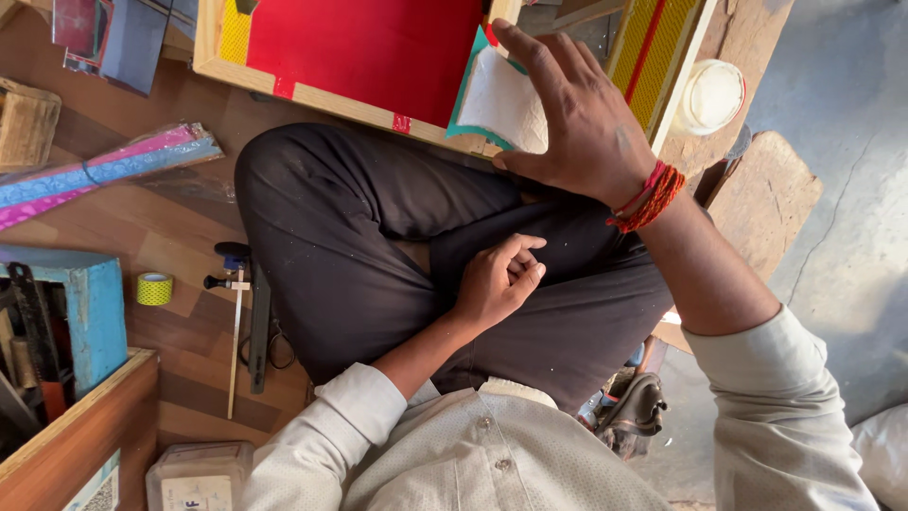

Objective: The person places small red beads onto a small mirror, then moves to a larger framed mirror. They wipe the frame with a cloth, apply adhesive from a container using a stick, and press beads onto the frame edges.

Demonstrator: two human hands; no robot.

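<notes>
I sit cross-legged in dark trousers on a wooden floor. My right hand (577, 109), with red thread bands at the wrist, presses flat with spread fingers on the corner of a wooden frame (340, 102) that holds a red panel (364, 52). Under its fingers lies a white sheet (501, 99) on a teal piece. My left hand (498, 281) rests on my lap, fingers curled shut, and I see nothing in it.
A second frame with yellow mesh (662, 47) leans at the top right beside a white lid (711, 95). Pink and blue rolls (104, 166), a yellow tape roll (154, 289), a hand tool (236, 312), a blue box (90, 312) and a plastic container (199, 475) lie to my left.
</notes>
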